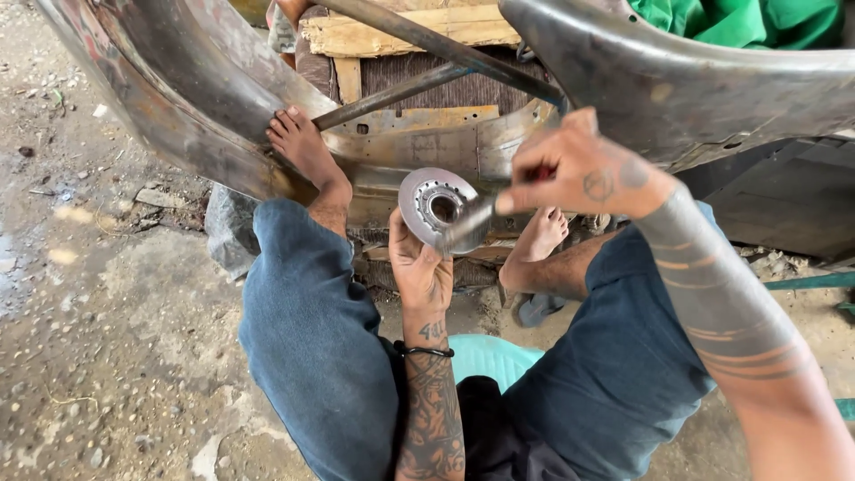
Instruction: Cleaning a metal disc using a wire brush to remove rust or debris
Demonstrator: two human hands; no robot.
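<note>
Left hand [420,267] grips a round metal disc [436,207] upright by its lower edge; right hand [579,169], above and beside it, clasps a blurred tool [468,224] against the disc's face. Working appears underway, unfinished.

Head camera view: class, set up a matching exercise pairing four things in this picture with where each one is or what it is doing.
Things:
1. left hand
2. right hand
3. left foot
4. turquoise stool

Places or states:
A. pressed against the curved metal panel
B. under the seated person, between the knees
C. holding the round metal disc from below
D. gripping a metal tool that touches the disc

Pairs: 1-C, 2-D, 3-A, 4-B
</note>
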